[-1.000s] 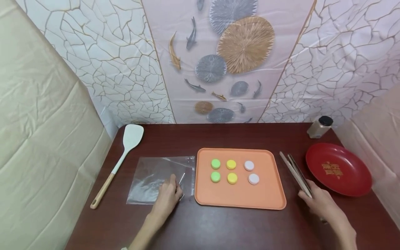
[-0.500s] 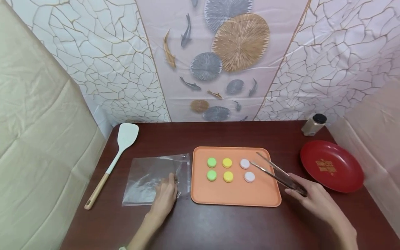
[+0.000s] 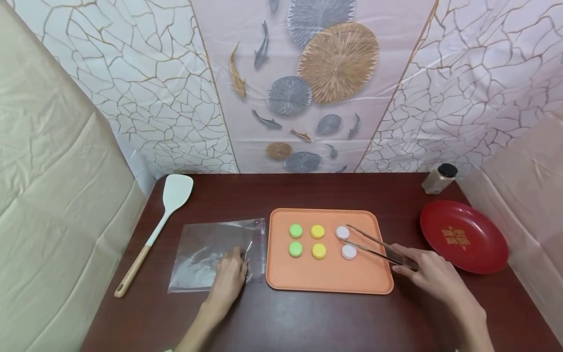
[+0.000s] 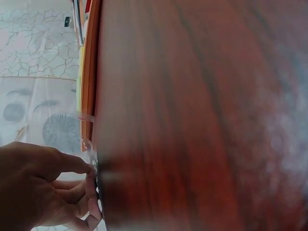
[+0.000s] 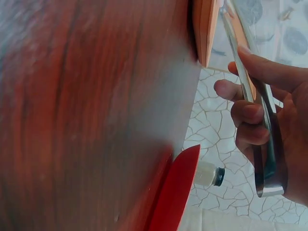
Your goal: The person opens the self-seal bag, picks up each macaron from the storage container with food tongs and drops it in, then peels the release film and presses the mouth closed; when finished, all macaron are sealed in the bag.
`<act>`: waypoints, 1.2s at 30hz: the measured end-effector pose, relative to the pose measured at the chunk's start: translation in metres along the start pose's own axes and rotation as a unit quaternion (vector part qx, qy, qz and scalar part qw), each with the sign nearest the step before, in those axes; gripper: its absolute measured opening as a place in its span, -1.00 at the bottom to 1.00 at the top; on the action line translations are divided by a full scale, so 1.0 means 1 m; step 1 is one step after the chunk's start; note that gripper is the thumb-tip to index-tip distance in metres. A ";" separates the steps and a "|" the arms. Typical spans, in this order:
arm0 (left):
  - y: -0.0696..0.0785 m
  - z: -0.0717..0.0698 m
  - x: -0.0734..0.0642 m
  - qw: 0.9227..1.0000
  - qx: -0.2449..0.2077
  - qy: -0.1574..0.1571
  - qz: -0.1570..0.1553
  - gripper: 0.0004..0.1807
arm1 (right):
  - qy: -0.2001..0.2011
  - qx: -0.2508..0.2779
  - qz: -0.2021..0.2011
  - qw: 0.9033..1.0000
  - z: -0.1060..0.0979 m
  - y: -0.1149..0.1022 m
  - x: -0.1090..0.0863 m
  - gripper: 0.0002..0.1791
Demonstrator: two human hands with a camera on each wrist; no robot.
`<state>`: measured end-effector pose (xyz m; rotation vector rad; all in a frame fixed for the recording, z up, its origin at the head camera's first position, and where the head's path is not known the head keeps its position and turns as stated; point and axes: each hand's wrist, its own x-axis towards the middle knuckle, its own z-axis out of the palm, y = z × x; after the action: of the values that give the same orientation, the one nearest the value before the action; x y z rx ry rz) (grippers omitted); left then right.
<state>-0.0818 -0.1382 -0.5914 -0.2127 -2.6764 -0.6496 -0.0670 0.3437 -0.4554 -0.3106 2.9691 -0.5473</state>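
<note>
Gripped well back by the right hand (image 3: 433,271), parted tongs (image 5: 275,144) point toward ten o'clock, seemingly to straddle one pale disc (image 3: 342,233); the left hand (image 3: 229,275) pinches the bag (image 3: 198,242).

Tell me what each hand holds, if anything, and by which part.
The right hand grips the metal tongs partway along, between bend and tips. The left hand touches the clear bag; whether it pinches it cannot be told.
</note>
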 end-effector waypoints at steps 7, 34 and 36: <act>-0.012 -0.010 0.006 0.994 -0.091 -0.033 -0.045 -0.87 | 0.013 -0.015 -0.014 1.000 0.004 0.000 0.004 -0.44; -0.022 -0.016 -0.006 0.990 -0.132 -0.038 -0.017 -0.86 | -0.019 0.028 -0.230 0.973 0.064 -0.146 0.057 -0.60; -0.023 -0.017 -0.007 0.990 -0.137 -0.037 -0.010 -0.85 | -0.004 0.033 -0.250 0.968 0.082 -0.140 0.064 -0.62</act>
<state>-0.0756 -0.1670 -0.5898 -0.2898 -2.6545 -1.0345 -0.0923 0.1735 -0.4847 -1.0668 2.8444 -0.6839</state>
